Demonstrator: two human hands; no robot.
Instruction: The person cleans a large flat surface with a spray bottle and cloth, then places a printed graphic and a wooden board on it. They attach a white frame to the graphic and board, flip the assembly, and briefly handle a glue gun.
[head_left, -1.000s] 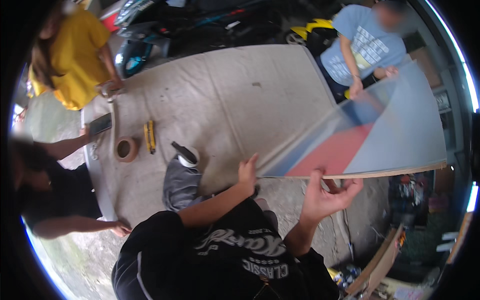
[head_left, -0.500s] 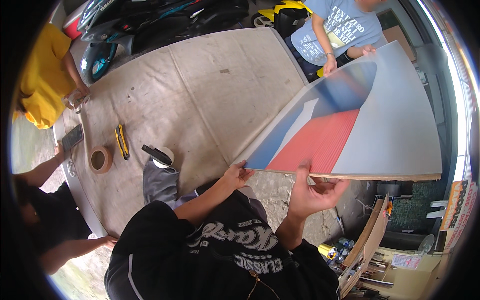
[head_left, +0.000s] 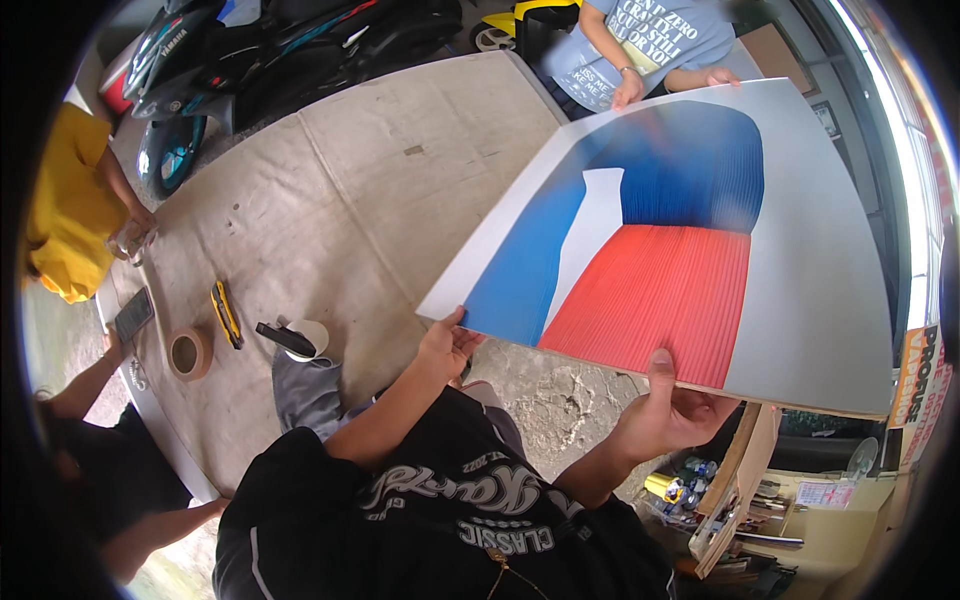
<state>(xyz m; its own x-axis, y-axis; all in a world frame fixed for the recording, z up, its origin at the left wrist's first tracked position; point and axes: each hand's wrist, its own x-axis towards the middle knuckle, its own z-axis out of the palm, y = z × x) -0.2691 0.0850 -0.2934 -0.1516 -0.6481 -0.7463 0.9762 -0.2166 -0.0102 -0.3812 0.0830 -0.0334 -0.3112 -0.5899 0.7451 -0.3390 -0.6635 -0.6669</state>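
Panel (head_left: 670, 260) tilted, partly hiding table (head_left: 300, 220).

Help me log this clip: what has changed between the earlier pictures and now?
The panel has tilted, its printed face turning more toward the camera, and its left corner has moved out over the table. The left hand has taken hold of that corner. The right hand still holds the near edge; tape and knife lie as before.

Left hand (head_left: 448, 345) and right hand (head_left: 672, 408) hold a large white panel (head_left: 680, 290) with blue and red shapes.
A person in light blue (head_left: 650, 40) holds its far edge; a yellow cutter (head_left: 227, 315) and tape roll (head_left: 205, 354) lie on a beige-covered table (head_left: 350, 150).
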